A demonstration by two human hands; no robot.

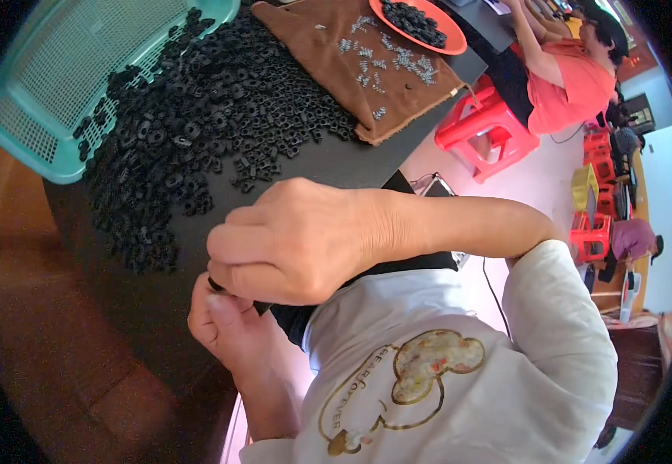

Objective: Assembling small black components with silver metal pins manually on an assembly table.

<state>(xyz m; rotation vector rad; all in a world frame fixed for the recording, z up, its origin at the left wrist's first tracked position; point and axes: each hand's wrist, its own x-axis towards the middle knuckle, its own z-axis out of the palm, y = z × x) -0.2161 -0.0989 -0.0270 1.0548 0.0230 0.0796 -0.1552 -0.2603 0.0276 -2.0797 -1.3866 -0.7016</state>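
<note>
My right hand (293,241) lies closed over my left hand (224,319), both pinching one small black part (216,284) at the near edge of the black table (336,158); my knuckles hide most of it. Beyond lies a heap of black parts (197,124), spilling from a teal basket (50,85). Farther off: a brown cloth (328,46) carrying small metal pieces (386,58) and an orange dish (448,35).

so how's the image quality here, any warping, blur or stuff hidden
Head view: strong fisheye bending, the teal basket and table edge curve toward a black rim; light is even and soft, without glare; the right hand covers the left hand, hiding most of the small black part pinched between them.
</note>
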